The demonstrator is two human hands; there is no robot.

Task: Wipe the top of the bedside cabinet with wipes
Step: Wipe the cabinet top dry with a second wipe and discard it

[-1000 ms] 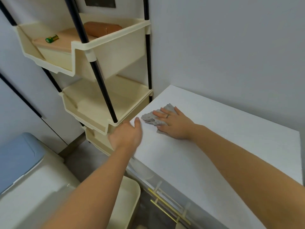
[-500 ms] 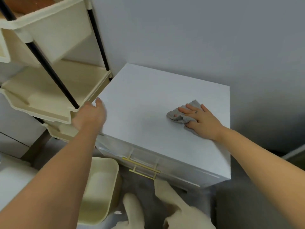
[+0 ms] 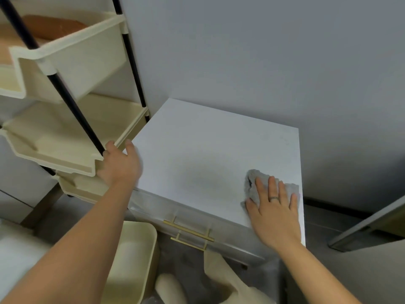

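Head camera: A person's right hand [image 3: 274,216] lies flat, fingers straight and slightly spread, pressing a crumpled grey wipe [image 3: 252,183] onto the white top of the bedside cabinet [image 3: 208,154]. The wipe sits near the top's front right corner, bunched under and ahead of the fingertips, with its right end reaching almost to the cabinet's right edge. A ring [image 3: 274,198] shows on one finger of that hand.

The left hand [image 3: 119,165] is at the cabinet's front left corner, thumb raised over the edge of the top, its fingers up against the corner of a cream shelf rack [image 3: 65,139] beside a black pole [image 3: 72,102] (the hand is blurred, and it cannot be told whether it grips the rack, the cabinet or nothing).

The rack stands just left of the cabinet, and a brown object [image 3: 54,27] lies in its upper tray. Two brass handles [image 3: 188,230] cross the cabinet's drawer front below the top. A cream bin [image 3: 133,255] sits on the floor under the left forearm. A plain grey wall [image 3: 241,51] rises behind the cabinet.
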